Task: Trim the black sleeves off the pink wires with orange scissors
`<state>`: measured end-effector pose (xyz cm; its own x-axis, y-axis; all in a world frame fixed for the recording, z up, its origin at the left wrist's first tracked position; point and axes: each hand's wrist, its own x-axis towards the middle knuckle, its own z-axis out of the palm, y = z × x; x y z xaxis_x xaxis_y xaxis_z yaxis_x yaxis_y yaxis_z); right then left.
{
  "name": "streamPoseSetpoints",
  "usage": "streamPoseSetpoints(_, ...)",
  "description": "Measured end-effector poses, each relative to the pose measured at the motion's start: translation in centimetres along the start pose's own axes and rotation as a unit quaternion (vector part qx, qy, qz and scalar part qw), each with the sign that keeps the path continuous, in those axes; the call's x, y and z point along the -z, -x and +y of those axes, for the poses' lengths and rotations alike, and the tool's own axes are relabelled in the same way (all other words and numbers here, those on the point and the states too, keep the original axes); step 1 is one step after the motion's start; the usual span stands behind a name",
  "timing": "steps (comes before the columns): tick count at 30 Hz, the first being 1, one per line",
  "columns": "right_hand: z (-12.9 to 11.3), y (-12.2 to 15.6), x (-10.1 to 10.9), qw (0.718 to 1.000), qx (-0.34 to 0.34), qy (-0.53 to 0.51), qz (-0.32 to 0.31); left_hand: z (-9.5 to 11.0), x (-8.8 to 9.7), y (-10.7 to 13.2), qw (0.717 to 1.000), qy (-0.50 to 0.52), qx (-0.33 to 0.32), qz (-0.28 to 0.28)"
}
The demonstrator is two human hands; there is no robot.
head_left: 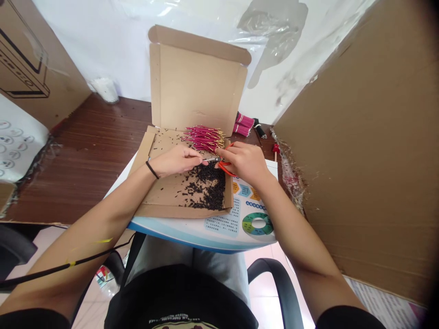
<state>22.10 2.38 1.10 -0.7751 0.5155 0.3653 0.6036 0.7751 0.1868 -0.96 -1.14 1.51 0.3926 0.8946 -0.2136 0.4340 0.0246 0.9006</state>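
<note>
My right hand [244, 161] is closed around the orange handles of a pair of scissors [227, 170], whose short metal blades reach left. My left hand [181, 161] is pinched right by the blade tips; what its fingers hold is too small to make out. Both hands are over an open cardboard box [164, 194]. Below them in the box lies a heap of short black tube-like pieces [214, 194], with more scattered to the left. Just behind the hands rests a loose pile of thin magenta rods or wires [204, 137] with gold-coloured ends.
The box lid [199, 87] stands upright at the back. Banded magenta bundles [243, 124] and a small black bundle [260, 130] lie behind right. A printed board [219, 235] is under the box, on a brown table [82, 160]. A large cardboard panel [360, 151] rises on the right.
</note>
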Motion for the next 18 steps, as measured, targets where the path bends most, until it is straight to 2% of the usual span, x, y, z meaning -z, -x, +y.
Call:
streamPoseSetpoints(13, -0.4, -0.1, 0.6, 0.999, -0.004, -0.009, -0.032, -0.1, 0.1, 0.1, 0.997, 0.076, 0.009, 0.004)
streamPoseSetpoints(18, -0.6, -0.1, 1.0, 0.998, -0.003, 0.015, -0.054, -0.3, -0.3, 0.0, 0.99, 0.139, 0.023, 0.011)
